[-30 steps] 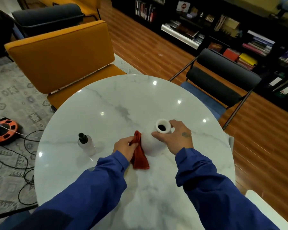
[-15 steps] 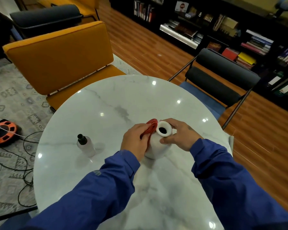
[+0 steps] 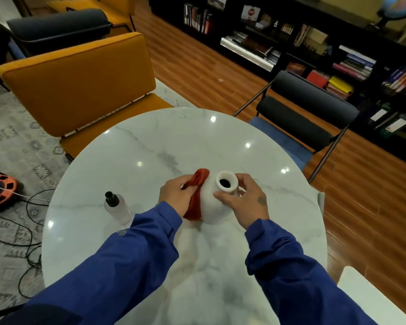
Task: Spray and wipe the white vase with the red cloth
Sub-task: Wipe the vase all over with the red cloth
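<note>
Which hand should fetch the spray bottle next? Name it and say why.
Probably the left hand: the spray bottle stands just off its side, though it grips the red cloth. The right hand steadies the white vase by its neck.

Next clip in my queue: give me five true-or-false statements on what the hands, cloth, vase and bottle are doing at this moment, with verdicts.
1. The left hand holds the red cloth against the side of the vase. True.
2. The right hand grips the spray bottle. False: it holds the vase at its neck; nothing touches the bottle.
3. The vase stands upright on the table, mouth up. True.
4. The spray bottle lies on its side. False: it stands upright, left of the left hand.
5. The cloth is stuffed into the vase's mouth. False: the mouth is open; the cloth is on the outside.
</note>
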### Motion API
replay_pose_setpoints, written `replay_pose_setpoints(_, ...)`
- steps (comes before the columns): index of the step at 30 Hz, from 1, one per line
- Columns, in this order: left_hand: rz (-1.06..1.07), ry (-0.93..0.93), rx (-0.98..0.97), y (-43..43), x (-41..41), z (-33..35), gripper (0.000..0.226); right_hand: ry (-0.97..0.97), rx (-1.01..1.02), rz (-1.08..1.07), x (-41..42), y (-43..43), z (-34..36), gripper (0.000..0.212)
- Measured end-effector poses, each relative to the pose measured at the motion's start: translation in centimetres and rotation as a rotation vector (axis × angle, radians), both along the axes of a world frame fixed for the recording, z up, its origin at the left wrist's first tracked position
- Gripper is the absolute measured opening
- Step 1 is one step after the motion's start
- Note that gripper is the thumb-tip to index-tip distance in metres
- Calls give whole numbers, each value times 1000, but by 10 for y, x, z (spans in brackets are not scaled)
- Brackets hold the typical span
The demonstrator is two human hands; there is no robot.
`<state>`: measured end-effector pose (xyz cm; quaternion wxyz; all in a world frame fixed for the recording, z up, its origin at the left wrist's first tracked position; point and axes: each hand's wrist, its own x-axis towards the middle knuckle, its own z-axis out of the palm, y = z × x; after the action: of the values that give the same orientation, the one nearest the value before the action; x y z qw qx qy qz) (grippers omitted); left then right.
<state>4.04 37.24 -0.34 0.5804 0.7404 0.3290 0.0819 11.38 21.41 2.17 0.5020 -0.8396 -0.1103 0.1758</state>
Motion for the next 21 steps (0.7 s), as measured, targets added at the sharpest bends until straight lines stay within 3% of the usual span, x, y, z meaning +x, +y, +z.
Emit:
replay_pose_setpoints(2,-96,-158,96,-7,-5,22,31,17,34,-29,-2,2,-2,49)
replay_pose_setpoints(5,-365,-285,563,-5,-4,33,36,38,59,-22,-1,1,-2,47)
replay_pose_setpoints(7,-541,-170,710,4,3,41,37,47,74,-19,-1,0,-1,46)
replay_pose_setpoints(10,-835,-10,1133,9,17,61,48,37,68,-11,-2,-1,1,45)
replay_pose_setpoints(13,-1018,104,1373,3,30,79,49,29,40,11,0,-1,1,44)
replay_pose_setpoints(16,-1130,93,1487,3,41,91,39,6,-20,47,5,0,6,46)
replay_pose_setpoints(21,-1115,188,1419,-9,56,94,33,17,-23,44,6,-1,7,48)
